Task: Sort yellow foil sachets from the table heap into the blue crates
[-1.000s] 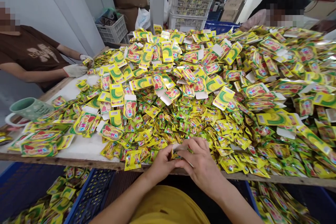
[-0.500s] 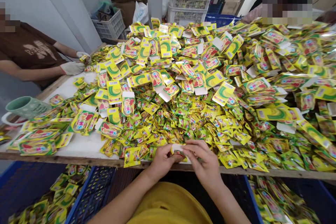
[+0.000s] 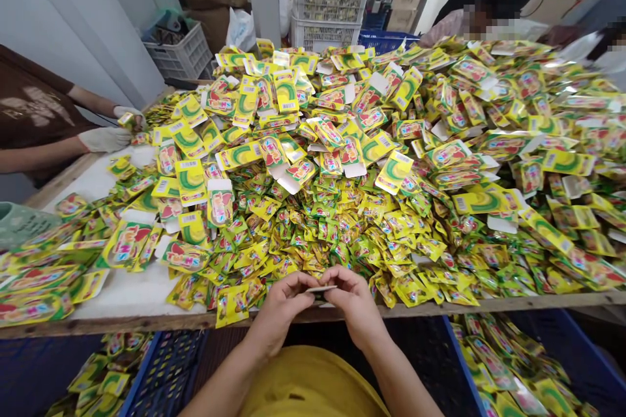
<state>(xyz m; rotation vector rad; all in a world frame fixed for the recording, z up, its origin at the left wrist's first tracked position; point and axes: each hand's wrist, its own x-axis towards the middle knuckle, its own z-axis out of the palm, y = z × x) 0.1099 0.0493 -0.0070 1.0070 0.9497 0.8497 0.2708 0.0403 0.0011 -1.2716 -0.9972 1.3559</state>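
Observation:
Near the table's front edge, my left hand point(image 3: 281, 306) and my right hand point(image 3: 355, 306) pinch a small carton point(image 3: 321, 288) between thumbs and fingers. Only its thin pale edge shows; the fingers hide the rest. Just beyond my hands lies a heap of small yellow-green sachets point(image 3: 313, 234). Farther back, flat yellow cartons point(image 3: 286, 90) with green and red print are piled on the sachets, several with white end flaps standing out. One sachet point(image 3: 232, 305) hangs over the edge left of my left hand.
A green mug point(image 3: 24, 225) stands at the left beside stacked cartons point(image 3: 36, 303). Blue crates point(image 3: 141, 371) holding packs sit below the table's wooden edge point(image 3: 122, 324). At the left, a co-worker's gloved hands point(image 3: 105, 139) handle a pack. Plastic crates point(image 3: 327, 0) are stacked behind.
My view has shifted, so the table contents appear farther left. The carton has turned: its white flap showed earlier, and now its thin edge faces me. Both hands keep hold.

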